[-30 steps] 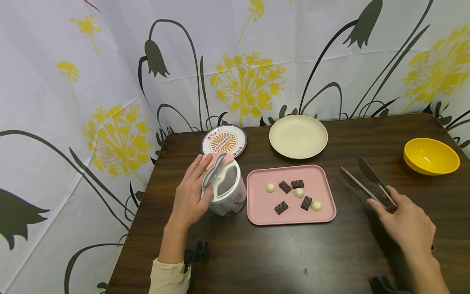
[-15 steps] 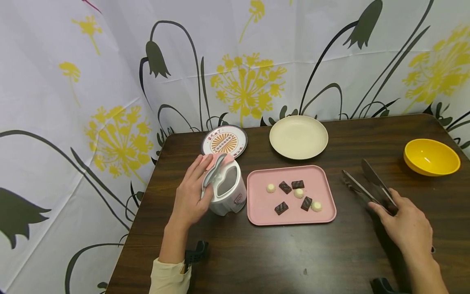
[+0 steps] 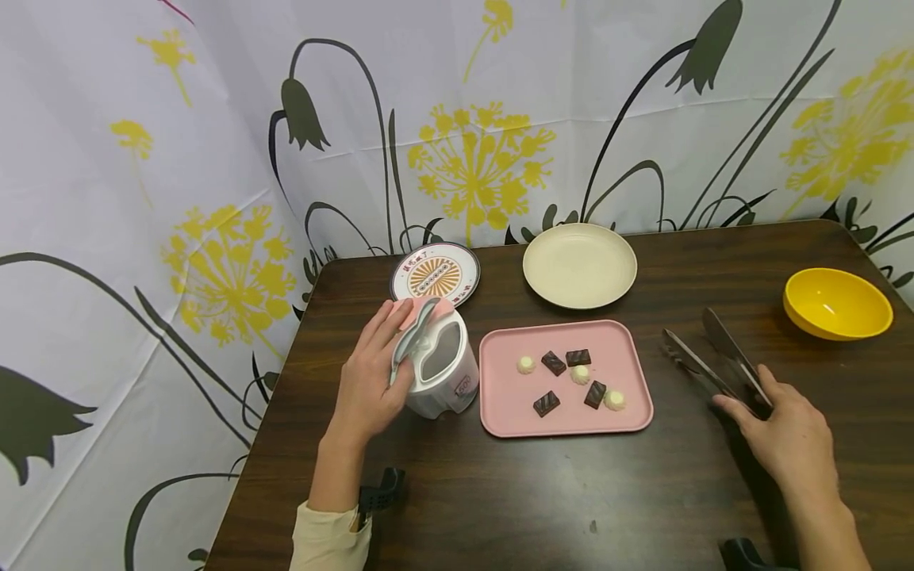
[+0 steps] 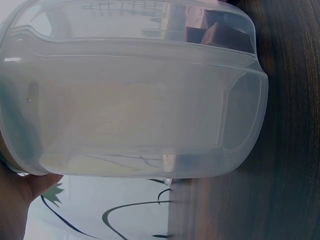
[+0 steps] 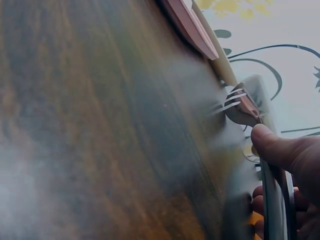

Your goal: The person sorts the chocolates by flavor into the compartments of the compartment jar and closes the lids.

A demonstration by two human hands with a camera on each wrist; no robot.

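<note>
In the head view my left hand (image 3: 371, 377) is at the top of a translucent storage jar (image 3: 448, 388). Fingers lie along the far side of its raised pink-and-grey flap lid (image 3: 416, 337), with the thumb on the near side. Jar wall (image 4: 130, 110) fills most of the left wrist view. My right hand (image 3: 785, 432) holds metal tongs (image 3: 703, 369) with their arms spread, pointing toward the back left. The right wrist view shows fork tines (image 5: 234, 102) ending one arm and a broad flat blade (image 5: 257, 87) ending the other. Nothing sits between the tips.
A pink tray (image 3: 500, 420) with several dark chocolates (image 3: 547, 404) and 3 white ones (image 3: 615, 400) lies between the hands. Behind are a patterned plate (image 3: 436, 274) and a cream plate (image 3: 580, 266). A yellow bowl (image 3: 838, 304) stands far right; a floral curtain hangs behind the table.
The tongs' arms have come a little closer together, and the right hand has shifted slightly left. Left hand, jar and tray have stayed put.
</note>
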